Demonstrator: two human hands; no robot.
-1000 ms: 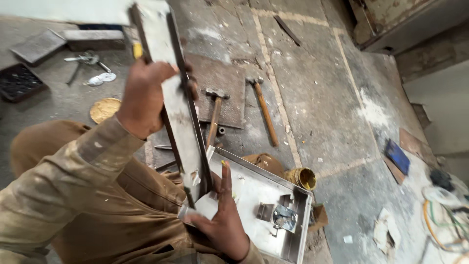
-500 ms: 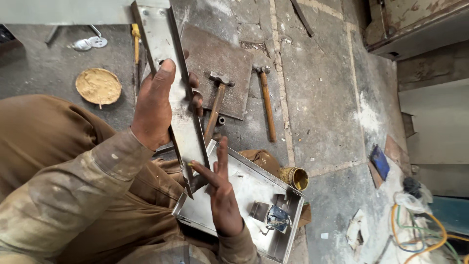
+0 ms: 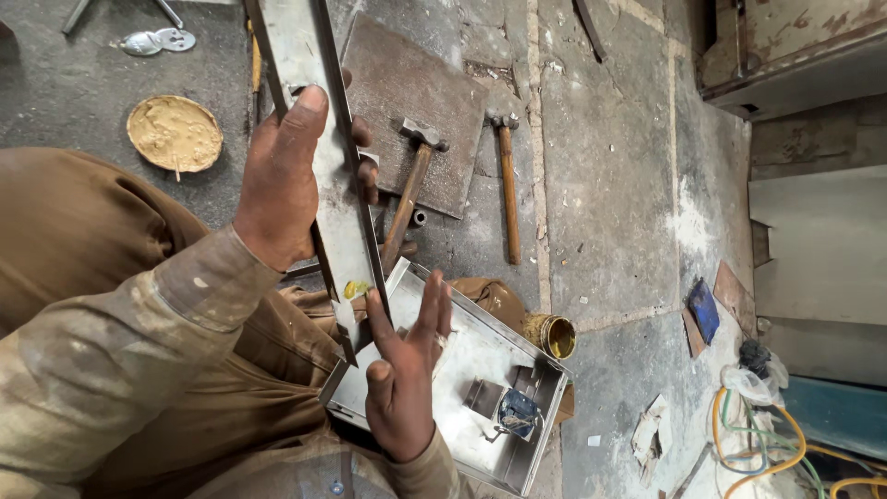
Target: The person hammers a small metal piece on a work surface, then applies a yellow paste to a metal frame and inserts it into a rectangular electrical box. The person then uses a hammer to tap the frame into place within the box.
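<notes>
1. Head view, counts: two hands are showing, both the person's own. The left hand point(image 3: 282, 180) is gripping one long metal channel point(image 3: 323, 157), fingers point(image 3: 365, 152) curling round its far edge and the thumb lying along its face. The right hand point(image 3: 402, 370) is hovering flat, fingers released and spread, just beside the channel's lower end and over one shallow metal tray point(image 3: 443, 379).
2. The channel is standing steeply tilted, its lower end resting near the tray's near corner by a yellow smear point(image 3: 355, 288).
3. Two hammers are lying on the floor: the left hammer point(image 3: 411, 185) is crossing the edge of one rusty steel plate point(image 3: 407, 102), and the right hammer point(image 3: 506, 180) is lying just beside that plate.
4. One small round tin point(image 3: 552, 334) holding yellow paste is sitting just beside the tray's far edge; one flat round dish point(image 3: 174, 134) of tan paste is lying well apart, to the left.
5. One small metal latch fitting point(image 3: 513, 411) is lying inside the tray.
6. Surface and room: the floor point(image 3: 610, 185) is rough grey concrete, cracked and dusty. Coiled hoses point(image 3: 785, 453), yellow and green, are lying at the lower right near a blue scrap point(image 3: 704, 310).
7. Materials: the channel and tray are dull, scuffed sheet metal; the hammer handles are wooden; the sleeves are stained tan cloth.
</notes>
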